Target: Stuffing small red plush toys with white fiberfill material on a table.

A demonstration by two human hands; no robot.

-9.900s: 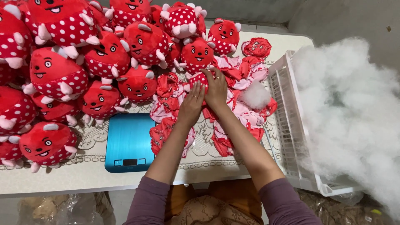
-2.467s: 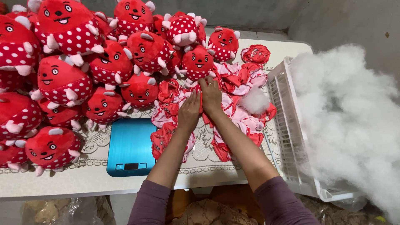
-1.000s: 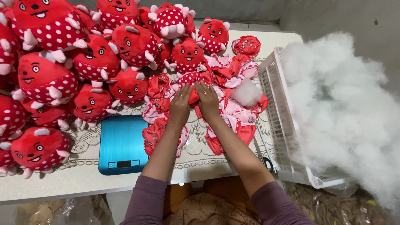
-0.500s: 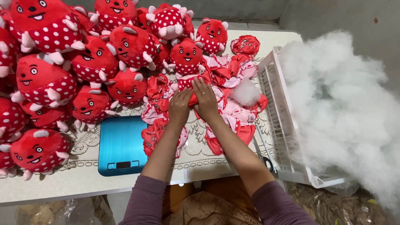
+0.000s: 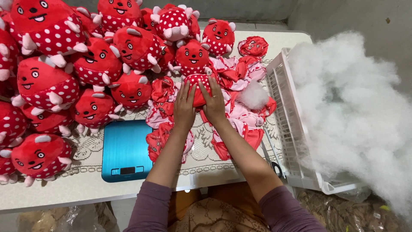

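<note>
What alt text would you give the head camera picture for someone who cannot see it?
Two hands, left hand and right hand, press on a red dotted plush toy atop a heap of unstuffed toy skins. Stuffed red toys crowd the table's left, a blue scale lies near, and white stuffing fills a crate at right.

Plush toy (image 5: pixel 198 88) – soft red cloth; scale (image 5: pixel 125 148) – brushed blue metal, slight sheen

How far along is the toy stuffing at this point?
Done: a large pile of stuffed red polka-dot plush toys fills the table's left. In hand: left hand and right hand press one red plush toy. Left: flat unstuffed red-and-pink skins and loose white fibre filling.
</note>
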